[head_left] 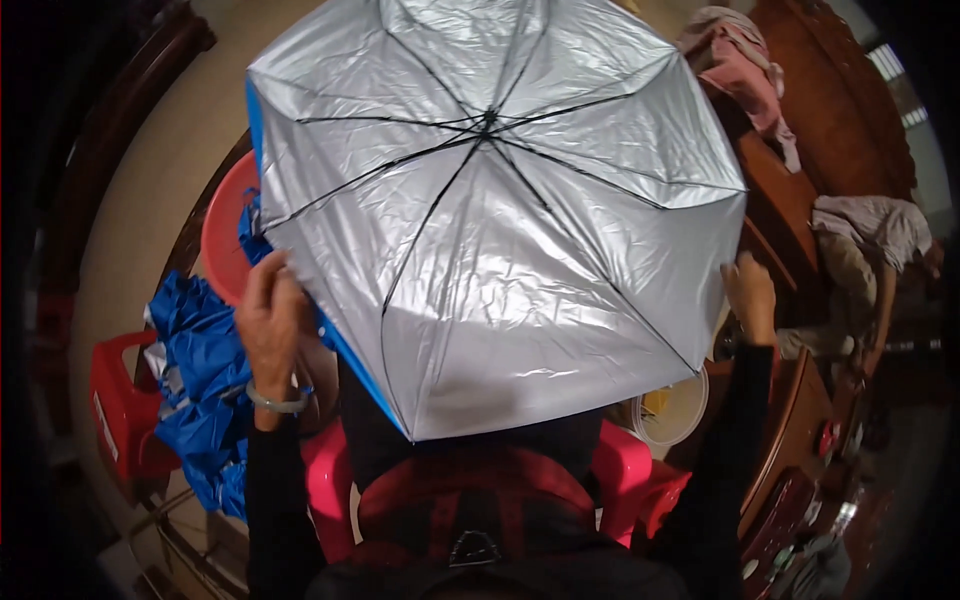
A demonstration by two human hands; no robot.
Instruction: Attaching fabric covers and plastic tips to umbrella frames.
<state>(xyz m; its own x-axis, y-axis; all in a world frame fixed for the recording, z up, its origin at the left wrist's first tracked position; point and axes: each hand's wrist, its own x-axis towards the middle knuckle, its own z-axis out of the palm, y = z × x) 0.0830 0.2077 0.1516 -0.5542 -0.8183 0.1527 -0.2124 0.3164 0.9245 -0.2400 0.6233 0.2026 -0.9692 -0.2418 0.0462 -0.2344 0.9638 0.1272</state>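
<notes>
An opened umbrella (500,210) fills the middle of the view, its silver lining and black ribs facing me and a blue outer edge showing at the left. My left hand (268,318), with a bracelet on the wrist, grips the umbrella's left rim. My right hand (750,295) holds the right rim of the canopy. Both forearms wear black sleeves. The umbrella's handle and shaft are hidden behind the canopy.
A heap of blue fabric (200,380) lies at the left beside a red round basin (225,235) and a red plastic stool (120,410). A red plastic chair (470,500) is below me. Dark wooden furniture (820,120) with draped clothes stands at the right, and a white bucket (675,410) sits near it.
</notes>
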